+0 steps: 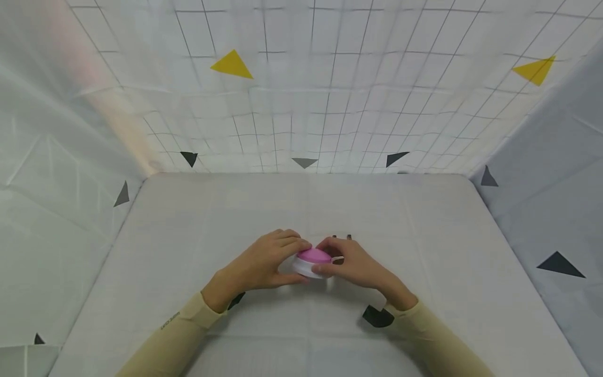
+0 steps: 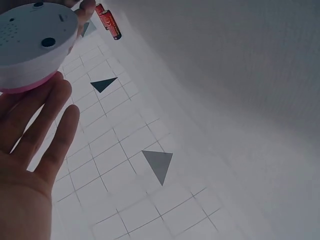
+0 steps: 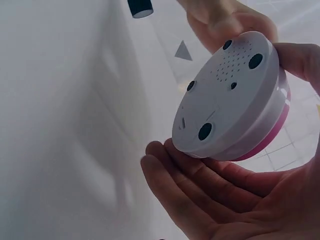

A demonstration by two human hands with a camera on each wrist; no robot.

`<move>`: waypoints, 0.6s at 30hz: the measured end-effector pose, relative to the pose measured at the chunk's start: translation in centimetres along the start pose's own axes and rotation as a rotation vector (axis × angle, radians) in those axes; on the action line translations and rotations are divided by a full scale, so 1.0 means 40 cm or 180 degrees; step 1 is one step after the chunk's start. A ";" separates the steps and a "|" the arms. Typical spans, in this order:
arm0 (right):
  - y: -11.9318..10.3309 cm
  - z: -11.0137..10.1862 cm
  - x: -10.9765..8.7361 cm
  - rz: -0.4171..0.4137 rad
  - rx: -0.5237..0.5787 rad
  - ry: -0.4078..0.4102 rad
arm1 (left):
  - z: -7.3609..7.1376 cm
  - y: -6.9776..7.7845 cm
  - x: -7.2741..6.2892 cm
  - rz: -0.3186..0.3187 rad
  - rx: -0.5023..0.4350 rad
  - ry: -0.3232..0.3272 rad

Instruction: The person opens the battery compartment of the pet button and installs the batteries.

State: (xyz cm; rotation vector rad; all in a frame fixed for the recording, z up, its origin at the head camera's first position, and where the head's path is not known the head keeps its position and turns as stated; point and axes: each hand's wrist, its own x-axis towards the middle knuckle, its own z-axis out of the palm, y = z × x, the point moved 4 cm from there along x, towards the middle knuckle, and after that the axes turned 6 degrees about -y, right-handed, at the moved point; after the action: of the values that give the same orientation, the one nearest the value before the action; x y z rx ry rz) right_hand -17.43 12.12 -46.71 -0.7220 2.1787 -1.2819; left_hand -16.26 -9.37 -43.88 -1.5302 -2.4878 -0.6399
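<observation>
From the head view, my two hands meet near the middle of the white table (image 1: pixel 226 209), with a round pink-and-white device (image 1: pixel 314 255) between them. My left hand (image 1: pixel 270 259) holds its left side, thumb at the near edge and fingers reaching over to the far side of the pink top. My right hand (image 1: pixel 355 263) grips the right side, thumb on the white base, the fingers bent round toward the far side. I hold the device up off the table: the right wrist view shows its white underside (image 3: pixel 202 107), with dark round feet (image 3: pixel 205 131), a patch of small holes (image 3: pixel 232 62) and a short slot (image 3: pixel 183 123).

Just beyond my right hand, on the far side, are two red batteries (image 2: pixel 111 25) with dark ends, close beside each other; my hand partly covers them in the head view, and I cannot tell there whether they stand or lie. My pale yellow sleeves (image 1: pixel 162 343) come in from the near left and near right. At the far edge rises a gridded white sheet (image 1: pixel 292 104) with yellow triangles (image 1: pixel 234 65).
</observation>
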 end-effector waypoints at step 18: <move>-0.003 -0.008 0.001 -0.0008 0.0344 -0.0300 | 0.002 -0.005 0.004 -0.0041 -0.0642 0.0251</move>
State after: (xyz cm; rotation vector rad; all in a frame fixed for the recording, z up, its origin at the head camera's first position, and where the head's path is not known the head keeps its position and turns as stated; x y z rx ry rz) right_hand -17.64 12.24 -46.48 -0.7271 2.0178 -1.3285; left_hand -16.51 -9.30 -43.95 -1.5214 -2.4396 -0.9600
